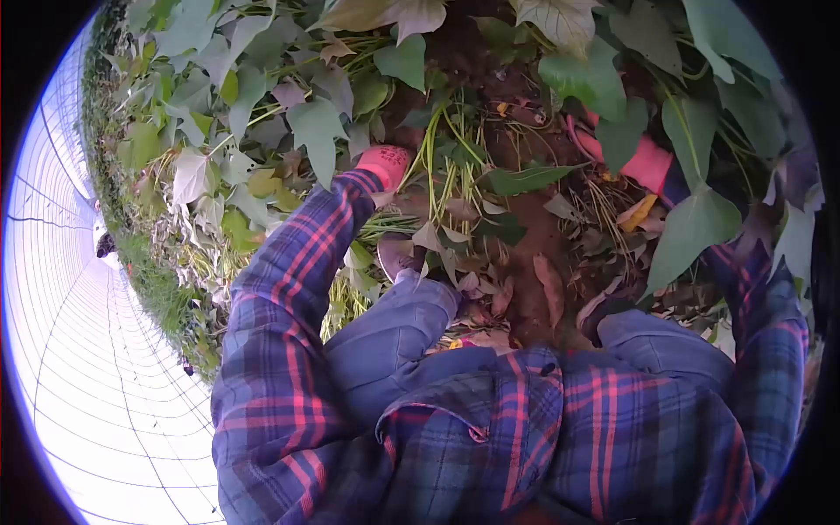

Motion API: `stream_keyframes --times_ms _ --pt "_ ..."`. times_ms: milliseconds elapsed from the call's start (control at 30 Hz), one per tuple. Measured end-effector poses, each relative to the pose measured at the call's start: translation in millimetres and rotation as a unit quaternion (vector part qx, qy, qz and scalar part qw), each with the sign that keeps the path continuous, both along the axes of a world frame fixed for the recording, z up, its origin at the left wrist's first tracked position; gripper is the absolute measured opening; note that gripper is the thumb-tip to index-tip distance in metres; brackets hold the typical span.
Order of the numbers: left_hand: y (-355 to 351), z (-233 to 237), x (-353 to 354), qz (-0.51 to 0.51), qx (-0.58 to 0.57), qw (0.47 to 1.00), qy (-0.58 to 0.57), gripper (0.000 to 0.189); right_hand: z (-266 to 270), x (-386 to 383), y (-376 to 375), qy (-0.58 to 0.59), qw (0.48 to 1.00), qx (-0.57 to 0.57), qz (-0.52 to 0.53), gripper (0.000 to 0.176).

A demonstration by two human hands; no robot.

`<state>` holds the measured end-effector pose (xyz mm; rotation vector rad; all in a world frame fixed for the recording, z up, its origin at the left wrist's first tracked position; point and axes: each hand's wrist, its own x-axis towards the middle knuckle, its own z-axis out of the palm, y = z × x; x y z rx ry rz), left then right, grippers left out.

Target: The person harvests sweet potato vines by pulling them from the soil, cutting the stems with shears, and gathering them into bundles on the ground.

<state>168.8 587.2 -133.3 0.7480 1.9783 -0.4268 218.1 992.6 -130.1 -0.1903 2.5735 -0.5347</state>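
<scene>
My left hand (385, 164), in a pink glove, is at the left side of a bunch of green stems (448, 162); its fingers are hidden among the stems and leaves. On the right, my right hand (634, 157), also in a pink glove, is partly covered by a large green leaf (623, 136) and lies above dry roots and stems (604, 206). What its fingers touch does not show clearly. Reddish-brown soil (534, 232) runs between the two hands.
Broad leaves (315, 131) spread across the upper left, and more leaves (700, 223) hang at the right. My shoes (395, 254) and bent knees are just below the stems. Netting or film (70, 350) curves along the far left.
</scene>
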Motion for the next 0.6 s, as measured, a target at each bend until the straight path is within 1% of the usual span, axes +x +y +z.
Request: stream_keyframes --times_ms 33,67,100,167,200,267,300,333,367,400,467,533,567,600 --pt "-2.1 -3.1 -1.1 0.007 -0.012 1.0 -0.004 0.026 1.2 0.1 -0.2 0.008 1.0 0.006 0.001 0.035" --pt "-16.8 -19.6 0.7 -0.035 0.011 0.999 0.031 0.03 2.3 1.8 -2.5 0.011 1.0 0.014 0.002 0.035" --pt "-17.4 24.6 -0.3 -0.06 0.023 0.998 0.003 0.035 22.2 3.6 -15.1 0.024 0.999 0.024 0.007 0.034" --pt "-28.4 30.1 11.8 -0.015 0.1 0.995 0.015 0.038 9.7 10.1 -10.8 0.027 0.999 0.03 0.009 0.034" --pt "-31.2 55.5 22.5 -0.01 0.096 0.995 0.027 0.038 10.4 11.1 -12.6 0.035 0.999 0.037 0.011 0.034" --pt "-26.6 123.4 52.0 -0.046 0.132 0.99 0.0 0.035 11.2 9.1 -14.2 0.05 0.998 0.047 0.017 0.034" --pt "-27.9 141.8 68.8 -0.039 0.127 0.991 0.012 0.035 12.7 10.3 -16.7 0.057 0.997 0.054 0.02 0.035" --pt "-42.4 159.6 92.2 -0.036 0.092 0.995 0.008 0.032 26.9 16.0 -26.9 0.07 0.995 0.07 0.022 0.035" --pt "-40.0 171.8 104.2 -0.027 0.047 0.998 -0.009 0.029 26.1 15.2 -26.4 0.074 0.994 0.075 0.024 0.035" --pt "-43.3 175.6 115.1 -0.025 0.047 0.999 0.001 0.029 28.0 13.2 -27.2 0.08 0.993 0.083 0.026 0.035" --pt "-57.5 164.1 136.2 0.087 0.133 0.987 -0.027 0.026 34.0 5.5 -33.8 0.098 0.99 0.098 0.039 0.036" --pt "-66.1 137.8 156.7 0.191 0.228 0.954 0.007 0.029 44.1 -8.8 -49.0 0.131 0.984 0.11 0.058 0.036" --pt "-72.0 127.1 156.1 0.191 0.239 0.952 0.022 0.029 47.6 -17.4 -61.0 0.157 0.977 0.123 0.076 0.036" --pt "-68.3 128.6 157.1 0.232 0.27 0.934 0.03 0.031 58.9 -23.9 -75.2 0.178 0.972 0.123 0.087 0.037"
